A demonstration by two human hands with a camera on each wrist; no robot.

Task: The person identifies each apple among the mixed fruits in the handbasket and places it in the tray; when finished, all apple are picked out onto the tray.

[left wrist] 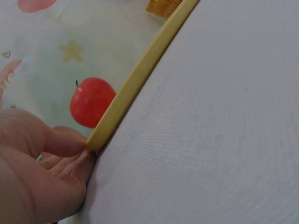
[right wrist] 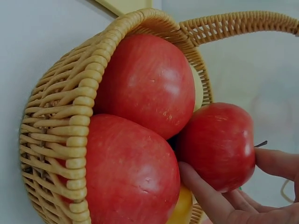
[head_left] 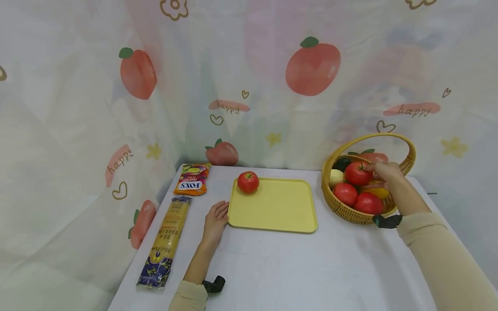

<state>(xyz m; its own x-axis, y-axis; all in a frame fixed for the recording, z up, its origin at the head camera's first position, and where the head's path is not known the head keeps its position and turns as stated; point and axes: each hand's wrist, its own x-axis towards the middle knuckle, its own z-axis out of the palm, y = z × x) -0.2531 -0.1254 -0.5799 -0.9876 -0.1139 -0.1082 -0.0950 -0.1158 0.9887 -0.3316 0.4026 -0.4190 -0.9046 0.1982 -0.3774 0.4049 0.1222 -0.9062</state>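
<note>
My right hand (head_left: 387, 172) reaches into the wicker basket (head_left: 340, 209) and grips a red apple (head_left: 358, 174) at the top of the pile. In the right wrist view, its thumb and fingers (right wrist: 203, 193) lie on opposite sides of this apple (right wrist: 216, 147), beside two larger red apples. At the left edge of the yellow tray (head_left: 280, 207), my left hand (head_left: 215, 222) holds the rim between thumb and fingers, as the left wrist view shows. Another red apple (head_left: 248, 182) sits in the tray's far left corner.
A candy bag (head_left: 192, 179) lies on the far left of the white table (head_left: 272, 268), with a long pasta packet (head_left: 165, 244) in front of it. The basket also holds yellow, pale and dark green produce under its arched handle (head_left: 383, 134). A printed curtain hangs behind.
</note>
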